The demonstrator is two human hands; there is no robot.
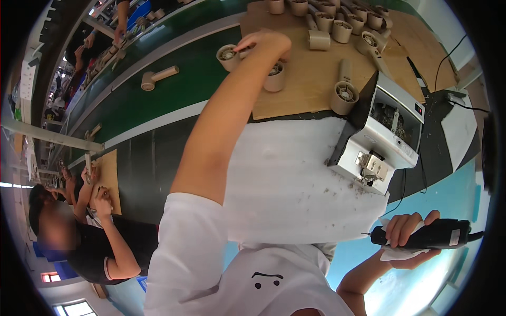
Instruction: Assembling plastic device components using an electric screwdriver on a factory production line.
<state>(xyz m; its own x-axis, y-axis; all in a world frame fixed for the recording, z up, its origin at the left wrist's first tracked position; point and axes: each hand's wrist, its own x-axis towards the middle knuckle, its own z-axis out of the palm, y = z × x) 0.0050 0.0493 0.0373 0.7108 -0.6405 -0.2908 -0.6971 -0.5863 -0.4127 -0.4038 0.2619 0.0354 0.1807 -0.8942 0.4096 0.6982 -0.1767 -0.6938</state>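
Note:
My left arm stretches far out over the bench to the belt's edge. There my left hand has its fingers closed at the handle side of a beige hair dryer body, whose round open end shows a fan-like wheel inside. Partly behind my forearm, a second dryer body stands on the cardboard. At the lower right, my right hand wraps around a black electric screwdriver with a white cloth or tissue between palm and tool. Its thin bit points left, clear of any dryer.
A silver screw feeder stands on the right of a white sheet dotted with dark bits. Several dryer bodies crowd the cardboard beyond. One dryer lies on the green conveyor belt. A co-worker sits at left.

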